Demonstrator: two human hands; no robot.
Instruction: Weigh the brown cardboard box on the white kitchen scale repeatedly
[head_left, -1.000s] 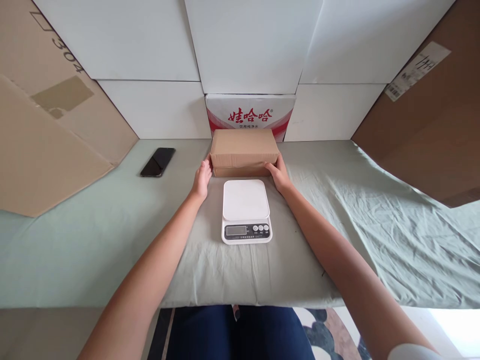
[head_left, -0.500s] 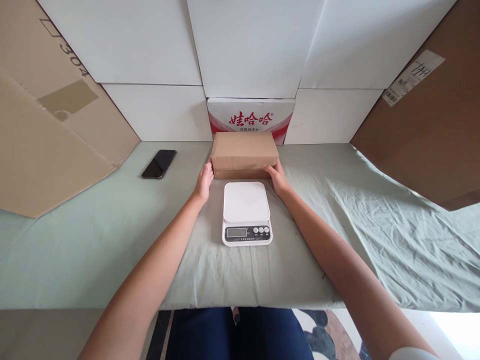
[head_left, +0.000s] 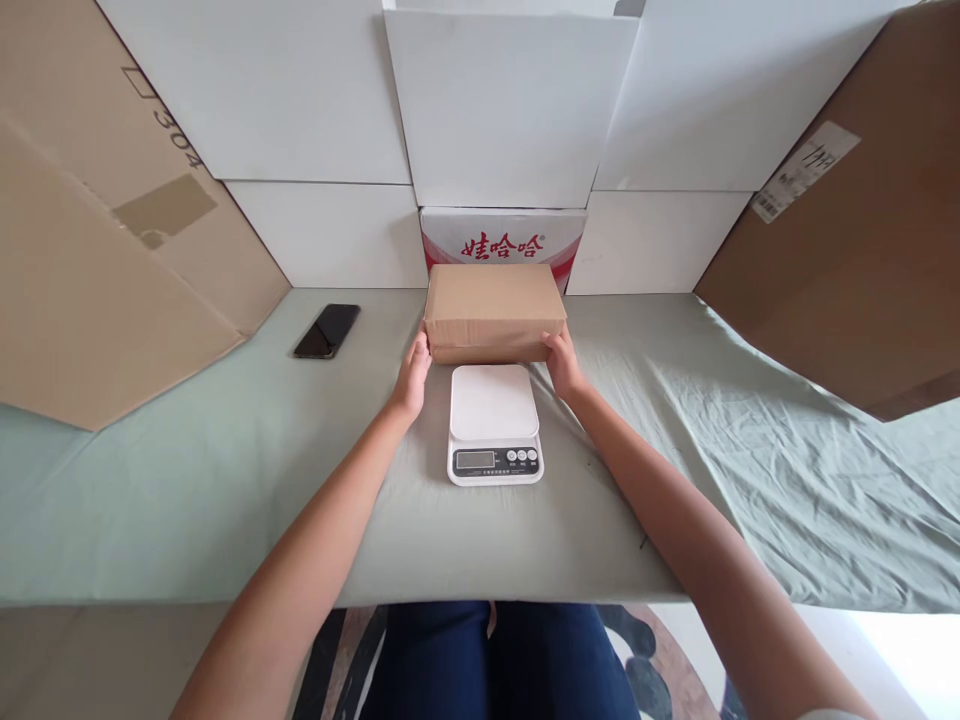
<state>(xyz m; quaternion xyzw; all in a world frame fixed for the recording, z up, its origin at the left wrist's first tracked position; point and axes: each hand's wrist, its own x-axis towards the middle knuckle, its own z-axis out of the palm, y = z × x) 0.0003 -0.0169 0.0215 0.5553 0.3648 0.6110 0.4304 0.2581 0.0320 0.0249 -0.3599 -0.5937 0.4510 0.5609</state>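
Note:
A closed brown cardboard box (head_left: 495,292) is gripped at its two ends just behind a white kitchen scale (head_left: 494,405). My left hand (head_left: 413,375) presses against the box's left end, fingers along the side. At the right end, my right hand (head_left: 562,362) holds the front corner, its thumb on the front face. The scale's bare platform faces up, and its display and round buttons point toward me. Whether the box's underside touches the cloth cannot be made out.
Left of the box lies a black smartphone (head_left: 327,331) on the pale green tablecloth (head_left: 225,440). White panels (head_left: 510,110) and a red-lettered white carton (head_left: 502,235) stand behind. Large brown cardboard sheets flank the table at left (head_left: 127,260) and right (head_left: 840,230).
The box looks slightly larger and a little farther right relative to the scale, as if lifted slightly; both hands moved with it. The camera view has shifted a little.

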